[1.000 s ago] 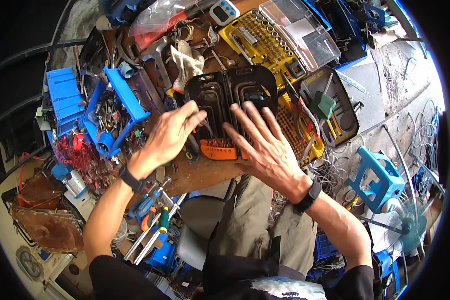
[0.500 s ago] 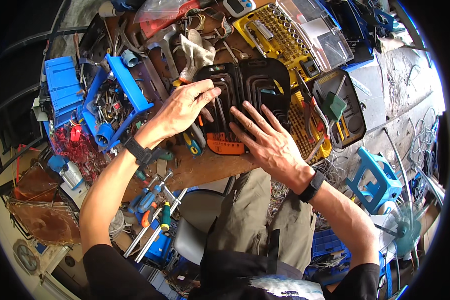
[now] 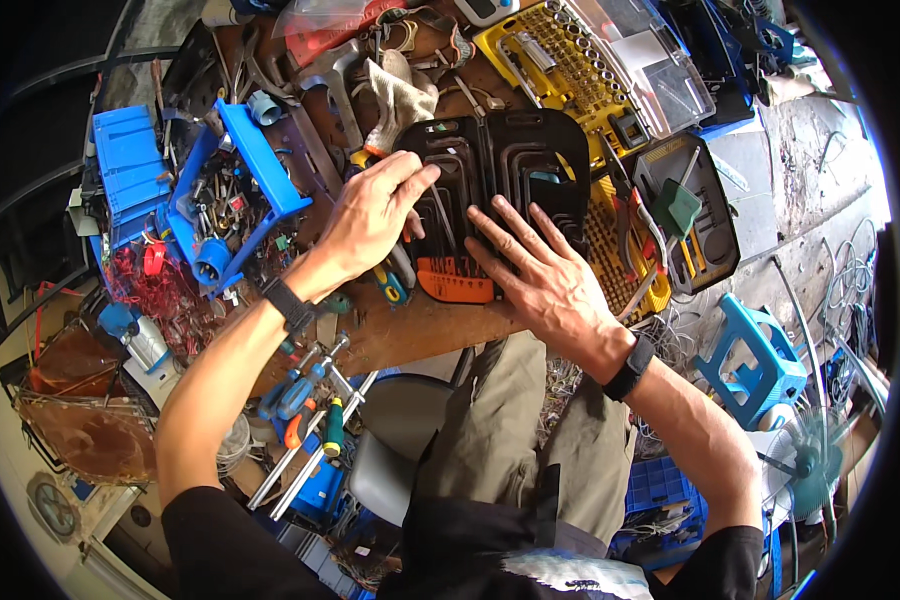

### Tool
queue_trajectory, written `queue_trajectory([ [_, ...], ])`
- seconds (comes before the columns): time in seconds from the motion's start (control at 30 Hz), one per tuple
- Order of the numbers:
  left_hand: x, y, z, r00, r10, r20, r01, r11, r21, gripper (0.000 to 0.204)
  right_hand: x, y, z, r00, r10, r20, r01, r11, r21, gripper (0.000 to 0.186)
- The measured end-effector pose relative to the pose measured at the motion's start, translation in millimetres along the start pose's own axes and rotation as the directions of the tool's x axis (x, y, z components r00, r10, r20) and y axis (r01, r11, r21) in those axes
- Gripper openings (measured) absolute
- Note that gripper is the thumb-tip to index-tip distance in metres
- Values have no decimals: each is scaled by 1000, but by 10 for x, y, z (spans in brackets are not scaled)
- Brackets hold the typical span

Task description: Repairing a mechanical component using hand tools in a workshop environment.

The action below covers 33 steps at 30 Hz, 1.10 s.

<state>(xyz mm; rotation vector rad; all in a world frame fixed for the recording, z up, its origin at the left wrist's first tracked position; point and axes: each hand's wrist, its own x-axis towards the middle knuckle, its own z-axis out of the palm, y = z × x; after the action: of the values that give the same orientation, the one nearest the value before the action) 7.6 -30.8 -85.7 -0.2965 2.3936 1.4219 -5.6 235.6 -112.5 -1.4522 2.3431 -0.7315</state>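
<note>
A black folding hex key case [image 3: 530, 135] with an orange panel [image 3: 457, 282] lies opened out at the near edge of the wooden bench, L-shaped dark keys in its slots. My left hand [image 3: 375, 215] is over its left half, thumb and index finger pinched together; whatever they grip is too small or hidden to make out. Stretched out flat, my right hand [image 3: 550, 285] rests on the lower right half, fingers apart, pressing on the case and covering part of its slots.
A yellow socket set [image 3: 570, 75] lies beyond the case. Right of it, pliers [image 3: 635, 225] lie beside a dark tray [image 3: 715, 225]. Blue bins [image 3: 260, 160] with loose small parts stand at left. Screwdrivers [image 3: 298, 390] hang at the bench's near edge. A fan [image 3: 805, 455] stands lower right.
The view has shifted slightly, so the case appears a little higher and farther right. My left hand stays pinched over the left half; my right hand stays flat on the case.
</note>
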Motion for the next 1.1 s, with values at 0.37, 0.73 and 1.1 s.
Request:
queue_trajectory([
  [0.37, -64, 812, -462, 720, 673, -167, -565, 709, 422, 25, -3, -18, -6, 999, 7, 41, -8, 1000, 19, 70],
  [0.73, -14, 1465, -5, 988, 121, 98, -96, 968, -233, 28, -372, -99, -749, 905, 378, -193, -249, 841, 481, 67],
  [1.1, -734, 2049, 2587, 911, 210, 355, -228, 974, 9, 28, -2840, -7, -830, 826, 557, -85, -356, 634, 686, 27],
])
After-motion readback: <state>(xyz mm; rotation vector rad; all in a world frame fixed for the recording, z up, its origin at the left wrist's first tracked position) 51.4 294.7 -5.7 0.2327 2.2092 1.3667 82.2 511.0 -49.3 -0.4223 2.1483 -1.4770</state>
